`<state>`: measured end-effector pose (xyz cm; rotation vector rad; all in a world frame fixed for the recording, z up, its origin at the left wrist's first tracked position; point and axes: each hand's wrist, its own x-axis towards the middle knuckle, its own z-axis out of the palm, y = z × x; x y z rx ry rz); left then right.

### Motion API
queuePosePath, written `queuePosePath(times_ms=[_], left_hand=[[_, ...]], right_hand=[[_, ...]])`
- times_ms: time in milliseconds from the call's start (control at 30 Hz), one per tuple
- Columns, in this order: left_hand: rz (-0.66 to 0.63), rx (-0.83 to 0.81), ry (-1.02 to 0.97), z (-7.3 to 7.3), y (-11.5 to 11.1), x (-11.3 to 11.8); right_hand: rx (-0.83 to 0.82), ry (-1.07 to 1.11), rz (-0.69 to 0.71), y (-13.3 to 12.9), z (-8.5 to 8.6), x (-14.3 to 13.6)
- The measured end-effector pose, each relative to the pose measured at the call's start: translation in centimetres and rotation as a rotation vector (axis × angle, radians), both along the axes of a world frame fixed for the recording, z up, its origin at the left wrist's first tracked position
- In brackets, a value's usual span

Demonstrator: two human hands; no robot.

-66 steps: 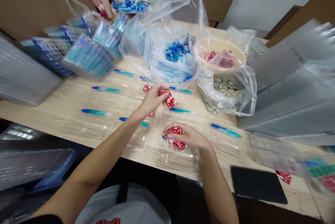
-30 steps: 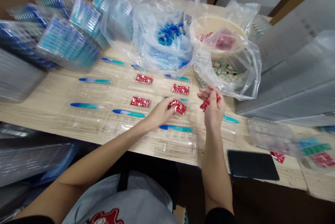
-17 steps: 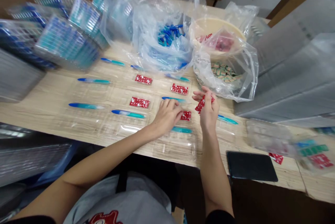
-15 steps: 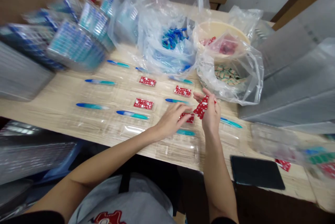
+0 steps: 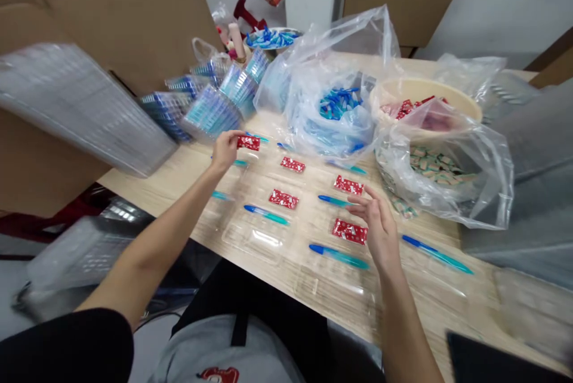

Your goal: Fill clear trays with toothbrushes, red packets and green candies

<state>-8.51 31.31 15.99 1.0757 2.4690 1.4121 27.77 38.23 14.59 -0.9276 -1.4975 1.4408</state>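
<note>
My left hand (image 5: 226, 149) pinches a small red packet with white dots (image 5: 249, 142) over the far left of the rows of clear plastic trays (image 5: 259, 243). My right hand (image 5: 376, 225) hovers at the right, fingers apart and nothing seen in them. Just left of it a red packet (image 5: 350, 231) lies in a tray, above a blue-and-teal pen (image 5: 339, 256). Its fingertips overlap another pen (image 5: 332, 200), near a second packet (image 5: 349, 184). More packets (image 5: 283, 198) and pens (image 5: 267, 215) lie in the middle trays. My left forearm partly hides pens at the left.
A plastic bag of blue pieces (image 5: 339, 104), a cream basin (image 5: 465, 99) with red packets and a bag of small tan-green pieces (image 5: 439, 165) stand behind. Filled packs (image 5: 212, 111) are piled back left. Stacked clear trays (image 5: 89, 102) stand left; a dark tablet-like slab (image 5: 492, 359) lies front right.
My left hand has moved from beside my right hand to the far left, now with a red packet. The packets in my right hand are gone from view, and its fingers have spread. The view has shifted.
</note>
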Motion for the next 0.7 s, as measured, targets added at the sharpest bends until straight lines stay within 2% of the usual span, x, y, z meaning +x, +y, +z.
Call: queuePosePath(times_ms=[67,167,267,333,433,500,567,600,633,700], left_hand=[[0.021,-0.151,0.055,-0.2,1.0,-2.7],[0.028,-0.347,0.151,-0.8,2.2,-3.4],[0.034,-0.460,0.266,-0.8,2.4,-1.5],[-0.002,-0.524,0.319,0.0,2.2,0.1],[-0.219,-0.635,0.336,2.3,3.2,2.5],[-0.425,-0.669,0.340,4.4,5.8,4.6],[-0.594,-0.594,0.366,6.8,10.2,7.6],[-0.665,-0.518,0.383,7.8,12.9,9.5],[-0.754,-0.337,0.378,8.8,15.9,11.5],[-0.859,-0.087,0.200,10.1,22.0,15.6]], right_hand=[[0.020,-0.020,-0.008,0.1,-0.1,0.0],[0.035,-0.060,0.002,0.1,-0.5,-0.1],[0.078,-0.094,-0.016,0.0,-0.6,0.0],[0.144,-0.148,-0.035,-0.3,-0.3,0.2],[0.319,-0.302,-0.071,-0.8,0.2,0.5],[0.488,-0.404,-0.106,-1.1,0.4,0.6],[0.663,-0.477,-0.124,-1.4,0.3,0.5],[0.740,-0.503,-0.130,-1.5,0.3,0.4],[0.807,-0.527,-0.135,-1.7,0.2,0.4],[0.916,-0.559,-0.148,-1.9,0.1,0.2]])
